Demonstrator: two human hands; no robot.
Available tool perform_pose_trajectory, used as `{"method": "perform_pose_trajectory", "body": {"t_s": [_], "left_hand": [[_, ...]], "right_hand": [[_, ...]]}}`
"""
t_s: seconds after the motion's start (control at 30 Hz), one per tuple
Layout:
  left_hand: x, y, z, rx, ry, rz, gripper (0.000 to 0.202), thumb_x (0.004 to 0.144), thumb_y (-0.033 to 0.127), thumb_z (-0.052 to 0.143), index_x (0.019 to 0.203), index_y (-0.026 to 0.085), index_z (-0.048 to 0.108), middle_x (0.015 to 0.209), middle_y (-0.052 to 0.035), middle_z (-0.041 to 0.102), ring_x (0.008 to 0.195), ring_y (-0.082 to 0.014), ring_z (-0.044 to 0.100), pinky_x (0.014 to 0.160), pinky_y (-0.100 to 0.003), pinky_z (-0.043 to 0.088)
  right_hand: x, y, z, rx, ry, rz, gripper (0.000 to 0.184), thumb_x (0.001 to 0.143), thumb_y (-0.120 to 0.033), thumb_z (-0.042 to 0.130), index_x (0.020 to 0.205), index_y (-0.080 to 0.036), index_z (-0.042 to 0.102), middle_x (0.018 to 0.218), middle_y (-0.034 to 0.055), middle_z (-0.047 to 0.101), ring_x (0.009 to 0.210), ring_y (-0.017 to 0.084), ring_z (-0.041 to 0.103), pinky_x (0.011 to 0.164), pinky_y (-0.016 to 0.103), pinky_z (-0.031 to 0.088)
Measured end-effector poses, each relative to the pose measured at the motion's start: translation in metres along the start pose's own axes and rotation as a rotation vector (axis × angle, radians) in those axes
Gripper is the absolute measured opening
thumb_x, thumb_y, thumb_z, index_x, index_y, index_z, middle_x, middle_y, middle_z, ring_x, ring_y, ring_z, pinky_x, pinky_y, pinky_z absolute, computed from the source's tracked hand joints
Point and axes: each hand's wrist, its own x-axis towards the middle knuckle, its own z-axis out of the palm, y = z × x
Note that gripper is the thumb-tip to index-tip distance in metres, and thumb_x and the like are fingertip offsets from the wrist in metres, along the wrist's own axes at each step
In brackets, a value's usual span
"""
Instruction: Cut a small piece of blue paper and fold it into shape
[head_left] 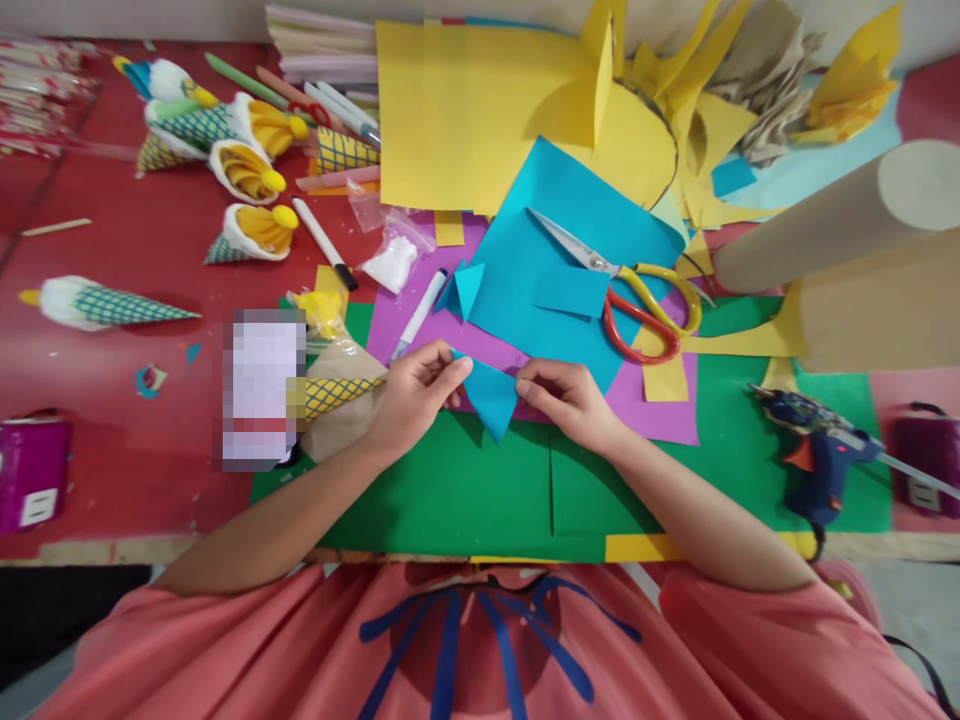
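A small blue piece of paper [491, 395], its point hanging down, is stretched between my two hands above the green sheet [465, 510]. My left hand [420, 390] pinches its upper left corner between thumb and fingers. At its right corner, my right hand [564, 398] pinches in the same way. Just beyond lie a large blue sheet [517, 250] and a folded blue piece [465, 290]. Scissors [600, 265] with red and yellow handles rest on the large sheet, beside a blue rectangle [574, 292]. A yellow cone with a blue lattice [341, 393] lies left of my left hand.
Yellow sheets [480, 110] cover the back. On the right are a glue gun [817, 470] and a thick cardboard tube [810, 220]. Several paper cones [259, 235] lie at the left, with a white marker [324, 243] and a blurred-out rectangular object [262, 390].
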Motion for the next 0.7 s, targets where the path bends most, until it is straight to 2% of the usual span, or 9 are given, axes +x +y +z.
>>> {"method": "perform_pose_trajectory", "body": {"t_s": [0.1,0.3,0.57,0.7], "left_hand": [[0.0023,-0.0023,-0.0008,-0.013,0.009,0.025,0.019,0.08,0.036,0.067,0.076,0.019,0.06,0.052,0.006,0.058,0.043,-0.0064,0.055,0.042,-0.015,0.044],[0.0022,-0.0029,-0.0016,0.01,0.044,0.064,0.025,0.083,0.038,0.064,0.068,0.019,0.057,0.048,0.0052,0.058,0.041,-0.0079,0.055,0.042,-0.017,0.044],[-0.0017,0.0003,0.0006,0.109,0.073,0.121,0.034,0.086,0.041,0.059,0.061,0.019,0.051,0.045,0.0059,0.052,0.04,-0.0058,0.049,0.039,-0.016,0.038],[-0.0002,-0.0024,0.0014,0.054,0.062,0.132,0.041,0.091,0.045,0.048,0.06,0.019,0.051,0.047,0.0045,0.053,0.04,-0.0066,0.049,0.039,-0.017,0.038]], "right_hand": [[-0.0001,0.001,0.0,0.001,-0.002,0.005,0.023,0.091,-0.03,0.051,0.075,-0.015,0.057,0.069,-0.0002,0.055,0.06,0.009,0.043,0.057,0.023,0.035],[-0.0005,0.001,-0.0004,0.001,0.009,0.015,0.021,0.091,-0.029,0.051,0.075,-0.015,0.057,0.067,-0.0009,0.053,0.059,0.009,0.042,0.056,0.022,0.034],[0.0003,0.0003,-0.0004,-0.001,0.011,-0.049,0.019,0.09,-0.025,0.052,0.075,-0.015,0.057,0.071,0.0007,0.058,0.064,0.01,0.048,0.061,0.023,0.038],[0.0,0.0007,-0.0002,0.015,0.025,-0.02,0.02,0.09,-0.027,0.052,0.074,-0.015,0.057,0.069,0.0003,0.056,0.063,0.01,0.047,0.06,0.023,0.038]]}}
